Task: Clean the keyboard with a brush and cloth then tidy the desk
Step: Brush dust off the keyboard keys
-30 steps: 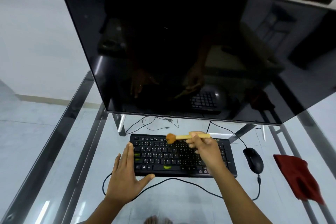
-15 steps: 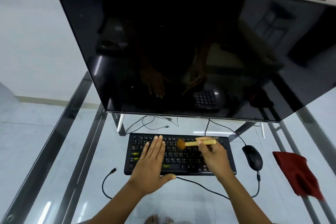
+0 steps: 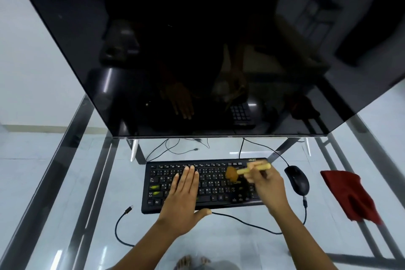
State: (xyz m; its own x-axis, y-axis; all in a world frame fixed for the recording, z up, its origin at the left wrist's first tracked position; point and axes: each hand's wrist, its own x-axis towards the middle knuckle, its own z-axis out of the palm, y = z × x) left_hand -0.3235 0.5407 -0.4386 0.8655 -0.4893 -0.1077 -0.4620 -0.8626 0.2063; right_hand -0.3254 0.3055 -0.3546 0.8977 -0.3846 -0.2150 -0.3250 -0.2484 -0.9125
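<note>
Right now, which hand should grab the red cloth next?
Probably the right hand: the crumpled red cloth lies on its side, beyond the black mouse. It must put down the wooden brush first. The left hand rests flat on the black keyboard.

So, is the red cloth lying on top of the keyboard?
No, the red cloth lies on the glass desk, right of the mouse, apart from the keyboard.
</note>
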